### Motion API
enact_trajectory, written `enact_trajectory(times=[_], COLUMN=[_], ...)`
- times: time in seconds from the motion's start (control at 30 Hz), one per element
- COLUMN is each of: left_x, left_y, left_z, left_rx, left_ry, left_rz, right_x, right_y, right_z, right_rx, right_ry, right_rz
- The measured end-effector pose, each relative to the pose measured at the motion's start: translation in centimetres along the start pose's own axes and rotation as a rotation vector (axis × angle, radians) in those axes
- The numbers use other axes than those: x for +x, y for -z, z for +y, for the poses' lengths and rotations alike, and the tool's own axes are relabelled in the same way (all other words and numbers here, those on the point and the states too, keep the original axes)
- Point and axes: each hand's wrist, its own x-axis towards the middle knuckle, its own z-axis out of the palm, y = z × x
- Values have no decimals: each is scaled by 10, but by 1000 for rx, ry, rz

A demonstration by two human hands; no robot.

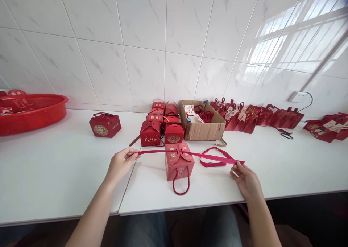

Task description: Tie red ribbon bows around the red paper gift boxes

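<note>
A small red gift box (179, 162) with a cord handle stands on the white table (54, 174) in front of me. A dark red ribbon (209, 155) runs across its top, stretched out to both sides. My left hand (121, 163) pinches the ribbon's left end, fingers closed on it. My right hand (246, 180) holds the ribbon's right end near a loop that lies on the table.
Several closed red gift boxes (160, 125) are grouped behind, beside an open cardboard box (202, 125). A lone hexagonal red box (105, 124) sits to the left, a red plastic basket (29, 112) at far left. A row of red gift bags (258, 116) lines the tiled wall at right.
</note>
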Motion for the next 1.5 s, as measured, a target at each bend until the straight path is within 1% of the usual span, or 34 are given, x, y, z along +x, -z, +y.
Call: enact_trajectory(times=[0.07, 0.2, 0.37, 0.53, 0.6, 0.67, 0.83, 0.9, 1.07, 1.13, 1.2, 1.27, 1.37, 1.43, 1.5], left_x=[1, 3, 3, 3, 4, 6, 12, 14, 16, 17, 18, 19, 20, 21, 20], left_y=[0, -2, 4, 9, 10, 13, 27, 30, 29, 27, 24, 18, 5, -6, -16], left_z=[-3, -6, -11, -4, 4, 17, 64, 78, 99, 110, 127, 148, 179, 195, 204], left_rx=[-11, 3, 104, 194, 200, 194, 154, 116, -79, -157, -206, -223, -219, -238, -271], left_ry=[5, 12, -1, -9, -28, -62, -161, -212, -272, -285, -305, -356, -449, -493, -518], left_rz=[2, 11, 31, 87, 120, 141, 130, 132, 139, 127, 101, 59, -61, -156, -227], right_x=[0, -2, 1, 5, 5, 4, -3, -7, -11, -13, -17, -25, -42, -53, -60], right_y=[3, 0, -1, 1, -2, -7, -32, -42, -65, -80, -102, -132, -184, -215, -239], right_z=[-1, -1, -4, -13, -17, -24, -51, -63, -87, -98, -112, -126, -142, -144, -141], right_rx=[-10, -1, -31, -73, -81, -82, -105, -110, -112, -146, -207, -301, -449, -500, -530], right_ry=[7, 27, 49, 93, 116, 150, 266, 311, 384, 422, 502, 615, 734, 794, 823], right_rz=[-3, 3, 18, 29, 38, 48, 11, -13, -89, -137, -198, -273, -432, -548, -672])
